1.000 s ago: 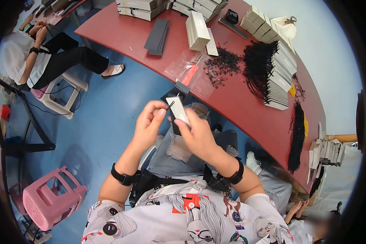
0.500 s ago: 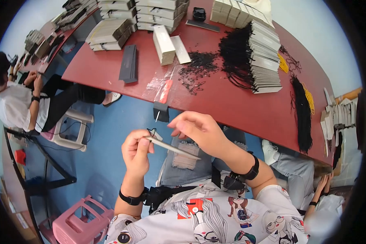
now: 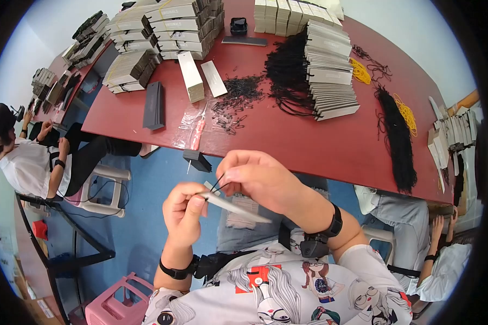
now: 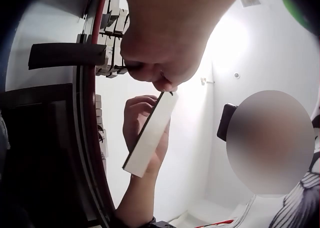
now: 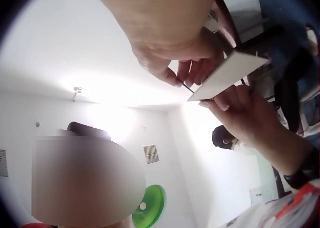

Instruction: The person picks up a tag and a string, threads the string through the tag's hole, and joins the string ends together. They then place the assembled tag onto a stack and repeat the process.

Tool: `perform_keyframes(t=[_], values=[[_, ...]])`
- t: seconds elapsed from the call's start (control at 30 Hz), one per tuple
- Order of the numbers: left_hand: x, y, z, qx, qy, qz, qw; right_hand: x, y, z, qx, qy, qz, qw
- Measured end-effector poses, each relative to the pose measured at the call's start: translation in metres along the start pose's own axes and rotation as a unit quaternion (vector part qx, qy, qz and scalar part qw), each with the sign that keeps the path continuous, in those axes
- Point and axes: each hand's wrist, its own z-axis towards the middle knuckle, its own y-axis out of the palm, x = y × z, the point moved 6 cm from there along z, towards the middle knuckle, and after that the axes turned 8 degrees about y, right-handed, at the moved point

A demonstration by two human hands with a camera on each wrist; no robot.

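Note:
My left hand (image 3: 183, 214) pinches one end of a long, pale card tag (image 3: 237, 209) between thumb and fingers. From that end runs a thin black cord (image 3: 219, 183), which the fingertips of my right hand (image 3: 260, 179) pinch and draw taut. Both hands are above the lap, just in front of the table edge. In the left wrist view the tag (image 4: 151, 138) shows its pale face with a dark far edge. The right wrist view has the cord (image 5: 186, 86) stretched from the right fingertips to the tag's corner (image 5: 227, 77).
On the red table (image 3: 244, 135) lie loose black pins (image 3: 238, 95), a row of corded tags (image 3: 331, 70), dark cards (image 3: 154, 105) and a pale card stack (image 3: 191, 78). A dark block with a needle (image 3: 197, 160) juts from the table edge. Other people sit left (image 3: 32, 162) and right.
The right hand has let go of the tag and now pinches its cord. The tag has turned flatter, its free end toward my body. The head view has shifted, with more of the table's back visible.

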Motion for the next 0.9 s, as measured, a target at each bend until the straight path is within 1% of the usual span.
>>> perform_keyframes(t=[0.03, 0.07, 0.1, 0.17, 0.2, 0.23, 0.3, 0.33, 0.37, 0.43, 0.47, 0.5, 0.53, 0.57, 0.6, 0.63, 0.67, 0.7, 0.77, 0.8, 0.83, 0.9], values=[[-0.003, 0.003, 0.002, 0.005, -0.044, -0.029, 0.999, -0.005, -0.001, -0.004, -0.021, -0.027, 0.074, 0.997], [-0.007, 0.005, 0.002, 0.010, -0.089, -0.057, 0.994, -0.007, -0.003, -0.007, -0.045, -0.042, 0.120, 0.991], [-0.006, 0.007, 0.004, 0.009, -0.088, -0.059, 0.994, -0.007, -0.006, -0.009, -0.045, -0.042, 0.118, 0.991], [-0.010, 0.012, 0.003, -0.020, -0.145, -0.122, 0.982, -0.017, -0.010, -0.018, -0.128, -0.128, 0.233, 0.955], [-0.012, 0.011, 0.004, -0.030, -0.147, -0.181, 0.972, -0.019, -0.016, -0.021, -0.135, -0.149, 0.262, 0.944], [-0.011, 0.012, 0.006, -0.030, -0.145, -0.182, 0.972, -0.020, -0.017, -0.025, -0.137, -0.149, 0.260, 0.944], [-0.009, 0.011, 0.009, -0.006, -0.164, -0.201, 0.966, -0.023, -0.025, -0.031, -0.116, -0.168, 0.305, 0.930], [-0.009, 0.011, 0.009, 0.012, -0.180, -0.230, 0.956, -0.024, -0.025, -0.034, -0.115, -0.178, 0.283, 0.935], [-0.006, 0.013, 0.009, 0.012, -0.178, -0.229, 0.957, -0.024, -0.025, -0.036, -0.117, -0.177, 0.282, 0.935], [0.000, 0.013, 0.010, 0.035, -0.171, -0.176, 0.969, -0.027, -0.027, -0.040, -0.065, -0.195, 0.179, 0.962], [0.003, 0.015, 0.010, 0.035, -0.168, -0.175, 0.970, -0.027, -0.024, -0.042, -0.067, -0.195, 0.178, 0.962], [0.008, 0.016, 0.011, 0.022, -0.150, -0.105, 0.983, -0.027, -0.023, -0.044, 0.004, -0.207, 0.063, 0.976], [0.014, 0.017, 0.011, 0.009, -0.132, -0.034, 0.991, -0.029, -0.020, -0.047, 0.075, -0.214, -0.053, 0.972], [0.019, 0.021, 0.012, 0.009, -0.132, -0.032, 0.991, -0.031, -0.012, -0.048, 0.073, -0.214, -0.052, 0.973], [0.025, 0.025, 0.013, 0.007, -0.133, -0.034, 0.990, -0.034, -0.003, -0.051, 0.117, -0.228, -0.149, 0.955], [0.030, 0.029, 0.015, 0.004, -0.135, -0.036, 0.990, -0.037, 0.002, -0.053, 0.160, -0.240, -0.244, 0.926], [0.033, 0.030, 0.016, 0.004, -0.135, -0.035, 0.990, -0.039, 0.006, -0.055, 0.151, -0.263, -0.313, 0.900], [0.035, 0.032, 0.018, -0.008, -0.146, -0.024, 0.989, -0.039, 0.008, -0.056, 0.152, -0.264, -0.313, 0.900], [0.039, 0.036, 0.019, -0.019, -0.157, -0.013, 0.987, -0.042, 0.017, -0.059, 0.159, -0.269, -0.387, 0.868], [0.040, 0.040, 0.019, -0.041, -0.170, 0.003, 0.985, -0.045, 0.023, -0.060, 0.166, -0.264, -0.432, 0.846], [0.040, 0.043, 0.019, -0.063, -0.182, 0.018, 0.981, -0.045, 0.019, -0.058, 0.167, -0.264, -0.432, 0.846], [0.040, 0.044, 0.020, -0.080, -0.188, 0.020, 0.979, -0.042, 0.017, -0.055, 0.136, -0.299, -0.484, 0.811]])
